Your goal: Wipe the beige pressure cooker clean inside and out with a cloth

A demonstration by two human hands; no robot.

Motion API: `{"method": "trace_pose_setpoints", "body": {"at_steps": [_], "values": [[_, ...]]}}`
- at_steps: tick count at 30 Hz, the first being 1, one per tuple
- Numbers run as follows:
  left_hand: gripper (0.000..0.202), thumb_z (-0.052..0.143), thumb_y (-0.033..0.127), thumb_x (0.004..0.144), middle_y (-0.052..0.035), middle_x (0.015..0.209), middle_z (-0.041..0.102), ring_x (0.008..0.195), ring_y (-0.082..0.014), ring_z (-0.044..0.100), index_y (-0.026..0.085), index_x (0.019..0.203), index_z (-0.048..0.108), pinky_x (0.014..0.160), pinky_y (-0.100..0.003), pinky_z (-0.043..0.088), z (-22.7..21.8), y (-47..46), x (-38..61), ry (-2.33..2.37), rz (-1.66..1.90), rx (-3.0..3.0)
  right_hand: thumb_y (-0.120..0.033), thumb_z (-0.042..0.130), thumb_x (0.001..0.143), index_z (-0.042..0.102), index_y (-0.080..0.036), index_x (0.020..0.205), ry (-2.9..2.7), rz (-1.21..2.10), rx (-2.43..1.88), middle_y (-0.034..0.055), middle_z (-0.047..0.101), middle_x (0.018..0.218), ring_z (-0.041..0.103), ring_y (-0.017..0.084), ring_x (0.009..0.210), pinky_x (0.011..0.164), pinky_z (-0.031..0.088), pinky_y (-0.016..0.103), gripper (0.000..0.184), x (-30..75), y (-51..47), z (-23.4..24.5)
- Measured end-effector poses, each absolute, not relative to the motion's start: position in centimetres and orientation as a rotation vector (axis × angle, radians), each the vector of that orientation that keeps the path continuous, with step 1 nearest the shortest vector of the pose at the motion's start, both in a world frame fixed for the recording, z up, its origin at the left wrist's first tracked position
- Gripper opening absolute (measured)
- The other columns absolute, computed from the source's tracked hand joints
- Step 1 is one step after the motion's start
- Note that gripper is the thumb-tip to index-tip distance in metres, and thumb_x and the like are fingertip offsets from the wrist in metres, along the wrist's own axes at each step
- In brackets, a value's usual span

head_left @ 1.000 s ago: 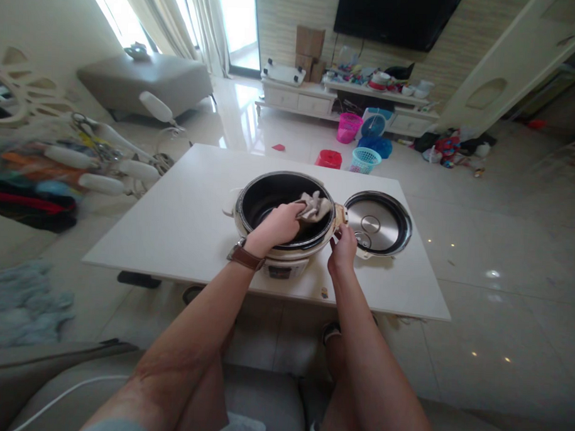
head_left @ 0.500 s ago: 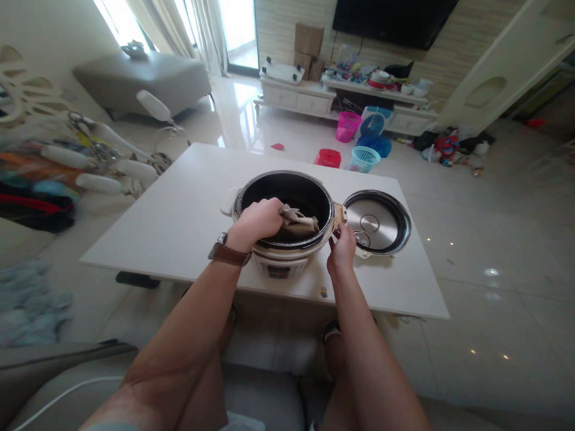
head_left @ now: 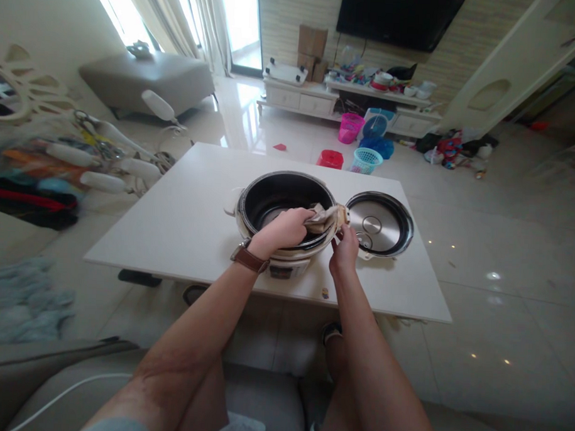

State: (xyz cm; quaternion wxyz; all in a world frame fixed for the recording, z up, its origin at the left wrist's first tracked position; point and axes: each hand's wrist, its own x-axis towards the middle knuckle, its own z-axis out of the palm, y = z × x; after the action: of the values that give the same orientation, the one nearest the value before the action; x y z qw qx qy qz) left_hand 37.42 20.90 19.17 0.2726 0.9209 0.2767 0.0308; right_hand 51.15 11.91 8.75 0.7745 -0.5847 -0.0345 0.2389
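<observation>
An electric cooker (head_left: 280, 270) with a dark inner pot (head_left: 273, 199) stands open on the white table (head_left: 174, 211). My left hand (head_left: 287, 230), with a brown-strapped watch at the wrist, is closed on a crumpled beige cloth (head_left: 322, 218). The cloth lies against the right side of the pot's rim. At the cooker's right side handle (head_left: 343, 215), my right hand (head_left: 345, 248) grips from below, its fingertips partly hidden. A round lid (head_left: 376, 222) rests inner side up on the table, just right of the cooker; whether it is joined there I cannot tell.
A small sticker-like spot (head_left: 325, 293) is near the table's front edge. Beyond the table are a red bucket (head_left: 330, 159), a light-blue basket (head_left: 367, 160) and a pink basket (head_left: 350, 128). White lamp arms (head_left: 138, 167) reach toward the table's left edge.
My left hand has moved the cloth rightward and up, from inside the pot to its right rim. The cooker has shifted or turned slightly. My right hand stays at the handle.
</observation>
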Motion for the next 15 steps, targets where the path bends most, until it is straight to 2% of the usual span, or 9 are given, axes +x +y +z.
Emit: {"method": "trace_pose_setpoints", "body": {"at_steps": [4, 9, 12, 15], "values": [[0.051, 0.045, 0.007, 0.084, -0.0104, 0.125, 0.074, 0.115, -0.0249, 0.069, 0.024, 0.124, 0.071, 0.098, -0.031, 0.051, 19.4, 21.1, 36.9, 0.606, -0.047, 2.57, -0.045, 0.064, 0.076, 0.055, -0.024, 0.081, -0.089, 0.52, -1.276, -0.0039, 0.06, 0.084, 0.058, 0.013, 0.084, 0.069, 0.044, 0.024, 0.024, 51.2, 11.9, 8.7], [0.039, 0.051, 0.013, 0.084, -0.012, 0.115, 0.077, 0.108, -0.0263, 0.072, 0.024, 0.111, 0.077, 0.094, -0.031, 0.052, 20.4, 22.3, 35.5, 0.79, -0.328, 2.558, -0.045, 0.065, 0.075, 0.056, -0.023, 0.082, -0.106, 0.515, -1.257, -0.0037, 0.061, 0.084, 0.058, 0.013, 0.084, 0.069, 0.044, 0.023, 0.025, 51.2, 11.7, 8.5], [0.038, 0.05, 0.015, 0.083, -0.0145, 0.111, 0.077, 0.106, -0.029, 0.073, 0.021, 0.109, 0.078, 0.093, -0.034, 0.053, 20.7, 23.0, 34.8, 0.928, -0.264, 2.551, -0.046, 0.065, 0.076, 0.056, -0.023, 0.083, -0.105, 0.512, -1.263, -0.0036, 0.061, 0.086, 0.058, 0.013, 0.084, 0.07, 0.045, 0.023, 0.026, 51.2, 11.8, 8.4], [0.044, 0.047, 0.013, 0.084, -0.0141, 0.114, 0.077, 0.109, -0.0304, 0.072, 0.021, 0.116, 0.075, 0.095, -0.037, 0.053, 20.6, 23.6, 34.5, 0.987, -0.06, 2.518, -0.046, 0.065, 0.076, 0.057, -0.023, 0.084, -0.084, 0.512, -1.271, -0.0033, 0.062, 0.087, 0.059, 0.013, 0.084, 0.07, 0.045, 0.024, 0.026, 51.2, 11.8, 8.4]]}}
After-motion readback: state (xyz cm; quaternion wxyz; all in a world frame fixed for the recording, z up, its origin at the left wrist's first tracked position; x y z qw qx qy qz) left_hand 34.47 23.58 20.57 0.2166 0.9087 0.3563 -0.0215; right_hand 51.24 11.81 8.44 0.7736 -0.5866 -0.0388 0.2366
